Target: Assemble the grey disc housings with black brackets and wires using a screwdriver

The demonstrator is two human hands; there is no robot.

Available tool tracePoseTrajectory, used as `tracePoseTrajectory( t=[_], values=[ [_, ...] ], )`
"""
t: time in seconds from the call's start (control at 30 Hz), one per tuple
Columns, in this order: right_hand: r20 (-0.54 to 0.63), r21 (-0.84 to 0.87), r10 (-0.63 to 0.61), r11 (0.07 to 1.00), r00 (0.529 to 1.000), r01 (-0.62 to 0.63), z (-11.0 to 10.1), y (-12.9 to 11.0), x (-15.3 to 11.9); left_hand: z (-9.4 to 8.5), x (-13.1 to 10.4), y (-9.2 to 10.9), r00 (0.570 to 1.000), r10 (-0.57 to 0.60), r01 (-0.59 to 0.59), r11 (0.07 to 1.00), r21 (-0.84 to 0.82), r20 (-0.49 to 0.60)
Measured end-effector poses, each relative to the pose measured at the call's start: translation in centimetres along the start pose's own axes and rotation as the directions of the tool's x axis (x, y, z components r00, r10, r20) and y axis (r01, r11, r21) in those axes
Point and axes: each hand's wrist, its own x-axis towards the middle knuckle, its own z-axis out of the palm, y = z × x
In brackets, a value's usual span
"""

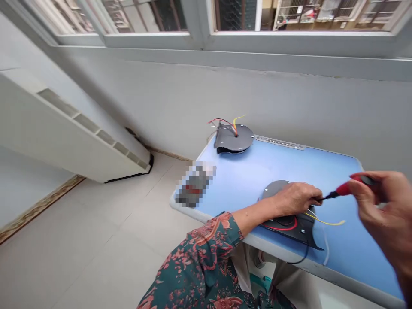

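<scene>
My right hand (383, 201) is wrapped round a red and black screwdriver-like tool (346, 188), its dark tip pointing left. My left hand (298, 198) rests over a dark round-ended unit (305, 234) near the table's front edge, its fingers pinched at the tool's tip; what they hold there is too small to name. Red, yellow, white and black wires come out of this unit, and the yellow wire (328, 222) reaches right. A second dark unit (243, 138) with red, black, white and yellow wires lies at the table's back left corner.
The light blue table (238, 176) stands against the wall below a window. A blurred-out flat object (195, 184) lies on its left side. A white cabinet-like appliance (64, 128) stands on the floor at left.
</scene>
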Motion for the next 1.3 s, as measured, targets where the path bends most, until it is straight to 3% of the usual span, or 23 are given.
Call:
tracePoseTrajectory(
  t=[0.07,0.13,0.23,0.33,0.4,0.57,0.73,0.9,1.03,1.1,1.13,1.2,1.23,1.3],
  values=[
    [-0.098,-0.018,0.049,0.999,0.994,-0.051,0.0,-1.4,-0.3,0.1,-0.3,0.1,0.999,-0.027,0.026,0.999,-0.021,-0.046],
    [-0.091,0.082,0.045,0.996,0.995,-0.037,0.0,-2.2,0.2,0.2,-0.5,-0.1,0.999,-0.021,0.018,0.998,-0.059,-0.045],
    [0.037,0.275,0.007,0.961,0.999,-0.017,-0.4,-1.7,1.7,0.1,-0.5,-0.4,0.995,-0.063,0.057,0.995,-0.081,-0.078],
    [0.232,0.452,-0.053,0.890,0.971,-0.059,-1.0,-0.6,2.8,-0.1,-0.6,-0.4,0.994,-0.073,0.065,0.993,-0.097,-0.076],
    [0.254,0.478,-0.069,0.876,0.965,-0.063,-1.0,-0.3,2.9,-0.2,-0.7,-0.2,0.993,-0.083,0.074,0.992,-0.104,-0.086],
    [0.000,0.297,-0.004,0.955,1.000,0.004,0.7,-1.3,1.4,-0.1,-0.8,-0.2,0.990,-0.086,0.077,0.993,-0.091,-0.107],
    [-0.210,0.171,0.123,0.981,0.970,-0.088,2.7,-2.1,0.0,0.0,-0.7,-0.7,0.991,-0.077,0.067,0.993,-0.094,-0.112],
    [-0.278,0.138,0.171,0.981,0.945,-0.137,3.8,-2.3,-0.4,0.2,-0.5,-0.4,0.987,-0.121,0.103,0.981,-0.166,-0.102],
    [-0.261,0.263,0.207,0.955,0.943,-0.136,2.8,-1.7,-0.5,-1.1,-0.6,0.1,0.980,-0.185,0.140,0.896,-0.421,-0.067],
    [-0.289,0.441,0.358,0.873,0.888,-0.209,1.8,-0.7,-0.6,-2.7,-1.5,0.4,0.964,-0.238,0.139,0.833,-0.536,-0.119],
    [-0.298,0.552,0.472,0.794,0.830,-0.254,1.2,0.0,-0.7,-3.6,-2.3,0.6,0.946,-0.269,0.124,0.817,-0.563,-0.183],
    [-0.245,0.763,0.677,0.576,0.694,-0.293,0.3,1.5,-1.1,-5.0,-4.7,1.3,0.877,-0.327,0.096,0.837,-0.538,-0.352],
    [-0.187,0.836,0.732,0.469,0.655,-0.286,-0.1,2.2,-1.4,-5.5,-6.1,1.9,0.843,-0.346,0.119,0.866,-0.485,-0.412],
    [-0.074,0.902,0.756,0.330,0.651,-0.280,-0.4,3.2,-2.3,-5.4,-9.1,3.4,0.817,-0.306,0.174,0.939,-0.297,-0.489]
  ],
)
